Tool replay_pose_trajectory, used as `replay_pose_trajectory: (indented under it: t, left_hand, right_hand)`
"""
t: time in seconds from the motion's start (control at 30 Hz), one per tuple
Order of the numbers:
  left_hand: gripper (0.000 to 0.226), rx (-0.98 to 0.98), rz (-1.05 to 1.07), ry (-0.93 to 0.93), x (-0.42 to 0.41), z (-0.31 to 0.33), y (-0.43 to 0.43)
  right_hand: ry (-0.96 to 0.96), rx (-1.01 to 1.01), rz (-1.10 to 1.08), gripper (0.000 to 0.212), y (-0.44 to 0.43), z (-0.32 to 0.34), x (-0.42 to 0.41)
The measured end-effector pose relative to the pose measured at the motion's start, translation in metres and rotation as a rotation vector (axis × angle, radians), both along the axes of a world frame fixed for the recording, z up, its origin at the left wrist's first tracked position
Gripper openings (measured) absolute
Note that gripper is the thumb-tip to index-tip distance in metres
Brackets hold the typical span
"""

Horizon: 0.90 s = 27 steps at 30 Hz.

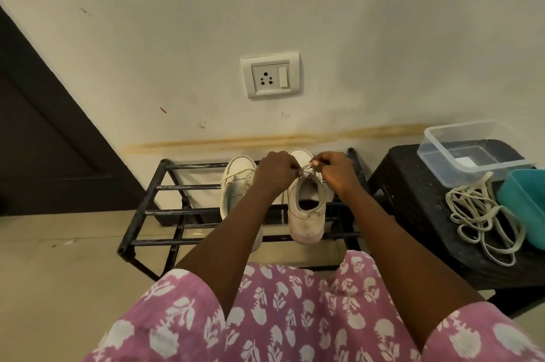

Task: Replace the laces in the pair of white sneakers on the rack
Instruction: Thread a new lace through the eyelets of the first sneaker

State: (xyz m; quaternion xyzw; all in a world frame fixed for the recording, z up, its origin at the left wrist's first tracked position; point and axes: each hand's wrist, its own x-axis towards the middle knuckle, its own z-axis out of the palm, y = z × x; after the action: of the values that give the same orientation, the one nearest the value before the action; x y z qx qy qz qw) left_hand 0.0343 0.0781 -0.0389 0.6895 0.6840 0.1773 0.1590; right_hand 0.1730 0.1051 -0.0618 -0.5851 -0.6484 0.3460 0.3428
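Observation:
Two white sneakers stand on a black metal rack [177, 186] against the wall. The right sneaker [306, 214] points its toe at the wall, its heel toward me. Over its tongue my left hand [277, 173] and my right hand [336, 171] each pinch an end of its lace [306, 168], fingers curled, the lace stretched between them. A loose lace end hangs down the shoe's left side. The left sneaker [236, 184] lies beside it, partly hidden by my left forearm. A pile of loose off-white laces [483, 220] lies on a black stool [418, 208] to the right.
On the stool also stand a clear plastic box [436, 155] and a teal tub [525, 205]. A wall socket [270, 75] sits above the rack. A dark door [44, 140] is at the left. Beige floor lies left of the rack.

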Motion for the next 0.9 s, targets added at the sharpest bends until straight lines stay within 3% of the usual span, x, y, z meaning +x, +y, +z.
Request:
replay_pose_trajectory:
  t: [0.1,0.2,0.37,0.47,0.67,0.8,0.9]
  left_hand:
    - [0.021,0.01,0.021,0.021,-0.006,-0.001,0.001]
    - [0.021,-0.005,0.063,0.008,-0.012,-0.003,0.001]
    - [0.02,-0.092,0.12,0.015,-0.015,-0.012,-0.005]
    - [0.019,-0.117,0.145,0.038,-0.02,-0.016,-0.007]
    - [0.024,-0.173,0.165,0.108,-0.02,-0.018,-0.007]
    - [0.022,-0.211,0.112,0.131,-0.023,-0.019,-0.006]
    - [0.022,-0.222,0.098,0.149,-0.024,-0.019,-0.005]
  right_hand:
    - [-0.113,0.149,-0.056,0.024,0.0,0.004,0.004]
    - [-0.438,0.316,0.023,0.023,0.0,0.003,0.009]
    - [-0.684,0.354,0.027,0.024,-0.004,-0.005,0.015]
    - [-0.793,0.316,0.021,0.026,-0.005,-0.009,0.021]
    - [-0.836,0.265,0.082,0.026,-0.004,-0.006,0.03]
    - [-0.77,0.056,0.154,0.026,0.0,0.0,0.045]
    - [-0.831,-0.076,0.218,0.038,-0.001,0.006,0.064]
